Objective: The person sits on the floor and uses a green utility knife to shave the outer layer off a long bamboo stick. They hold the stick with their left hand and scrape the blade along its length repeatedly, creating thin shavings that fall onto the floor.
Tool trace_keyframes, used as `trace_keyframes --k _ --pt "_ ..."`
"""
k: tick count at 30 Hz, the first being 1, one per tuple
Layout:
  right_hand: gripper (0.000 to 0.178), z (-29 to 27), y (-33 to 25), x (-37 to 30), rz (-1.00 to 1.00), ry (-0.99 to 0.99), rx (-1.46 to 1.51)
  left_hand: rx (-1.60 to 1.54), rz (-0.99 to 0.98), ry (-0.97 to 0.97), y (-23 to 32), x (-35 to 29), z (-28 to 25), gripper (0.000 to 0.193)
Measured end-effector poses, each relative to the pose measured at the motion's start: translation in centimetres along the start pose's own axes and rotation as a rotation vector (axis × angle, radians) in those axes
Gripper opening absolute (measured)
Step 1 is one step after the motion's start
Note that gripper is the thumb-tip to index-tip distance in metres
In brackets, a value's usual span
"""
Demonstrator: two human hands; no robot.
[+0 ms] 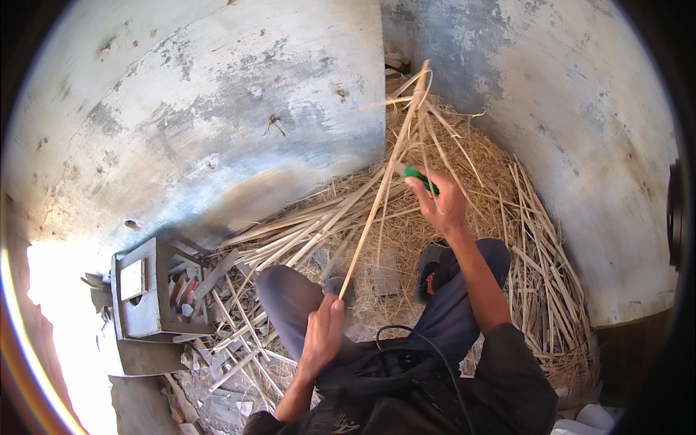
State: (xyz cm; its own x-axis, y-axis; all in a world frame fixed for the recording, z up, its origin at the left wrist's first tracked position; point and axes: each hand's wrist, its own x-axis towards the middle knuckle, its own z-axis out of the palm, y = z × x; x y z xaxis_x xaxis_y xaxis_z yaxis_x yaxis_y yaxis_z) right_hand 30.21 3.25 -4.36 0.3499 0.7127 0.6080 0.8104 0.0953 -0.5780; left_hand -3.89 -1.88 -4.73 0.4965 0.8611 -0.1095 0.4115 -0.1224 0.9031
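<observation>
A long, thin wooden strip (376, 199), pale like split bamboo, slants up and away from my lap toward the far corner. My left hand (323, 334) is closed around its near end, above my left thigh. In my right hand (443, 199) is a green-handled knife (412, 172), its short blade lying against or very close to the strip about midway along. Beyond the blade, several thin split pieces and a curled sliver (429, 80) hang about the strip's far end. Whether these are still joined to it, I cannot tell.
Shavings (471, 156) heap up in the corner between two worn walls. Loose strips (312, 228) fan out at left, and a stack of strips (547, 290) leans along the right wall. A weathered wooden box (148, 290) stands at left, with rubble around it. My bent knees flank the work.
</observation>
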Motion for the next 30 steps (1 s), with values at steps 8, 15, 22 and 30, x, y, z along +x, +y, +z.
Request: trace_keyframes --k 8,15,22,30 --pt "0.039 -1.6 0.6 1.5 0.121 0.022 -0.069 0.033 -0.059 -0.078 -0.1 -1.8 -1.2 0.026" --pt "0.040 -2.1 3.4 2.6 0.145 0.193 -0.158 0.024 -0.068 -0.151 -1.2 -3.3 -1.5 0.026" --pt "0.052 -2.5 4.9 3.0 0.513 -0.202 0.442 -0.204 -0.235 -0.234 -4.1 -3.1 -3.0 0.039" --pt "0.060 -4.8 4.9 3.1 0.669 -0.390 0.819 -0.224 -0.216 -0.258 -3.4 -2.0 -2.9 0.045"
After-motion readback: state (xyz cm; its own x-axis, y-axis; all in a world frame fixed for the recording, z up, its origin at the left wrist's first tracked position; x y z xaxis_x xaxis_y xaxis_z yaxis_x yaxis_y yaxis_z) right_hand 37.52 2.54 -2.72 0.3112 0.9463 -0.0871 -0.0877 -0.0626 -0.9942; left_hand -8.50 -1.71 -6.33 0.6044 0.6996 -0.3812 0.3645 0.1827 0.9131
